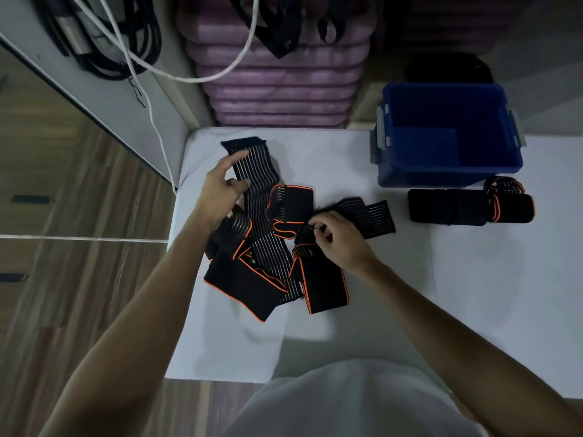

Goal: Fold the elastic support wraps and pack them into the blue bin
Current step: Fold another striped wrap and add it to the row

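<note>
Wraps [271,234]: each hand [220,197] [339,239] pinches one.

left hand [220,197]: fingers curled, pinching | right hand [337,238]: fingers curled, pinching | forearms bare, extended

A tangled pile of elastic wraps [271,247] lies on the near-left part of the table [473,294], one long ribbed wrap [255,165] stretching away from it. The bin [448,137] stands at the far right, two folded wraps [470,209] lying side by side just in front of it. The left hand [220,197] rests on the long wrap; the right hand [337,238] pinches a wrap at the pile's right edge.
</note>
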